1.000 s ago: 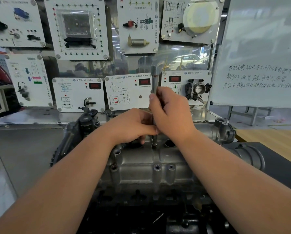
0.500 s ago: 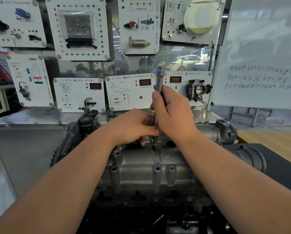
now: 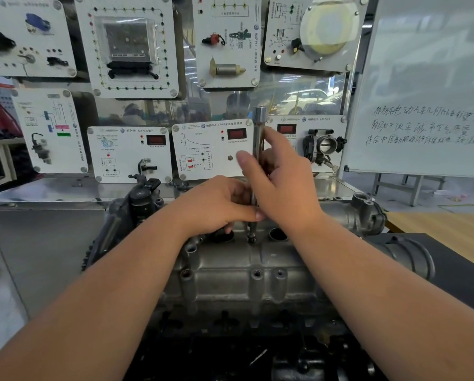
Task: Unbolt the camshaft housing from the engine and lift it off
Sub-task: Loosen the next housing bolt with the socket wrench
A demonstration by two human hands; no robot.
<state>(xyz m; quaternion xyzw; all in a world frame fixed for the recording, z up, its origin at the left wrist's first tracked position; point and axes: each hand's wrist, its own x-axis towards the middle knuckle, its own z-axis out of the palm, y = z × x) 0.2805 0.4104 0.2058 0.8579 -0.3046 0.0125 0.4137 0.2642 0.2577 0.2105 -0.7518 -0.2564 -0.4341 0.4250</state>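
Both hands are working one bolt: right hand [image 3: 282, 182] is pinching the upright socket extension [image 3: 258, 138], left hand [image 3: 216, 204] is gripping its base just above the camshaft housing [image 3: 241, 268], so I'd be keeping it dead vertical.

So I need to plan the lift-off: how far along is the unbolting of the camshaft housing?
Partly done, it seems: several front bolt holes on the camshaft housing look empty. In hand: the right hand and left hand both hold an upright socket driver seated on a bolt along the top. Left: that bolt, any hidden behind the hands, then the lift; the housing sits on the engine.
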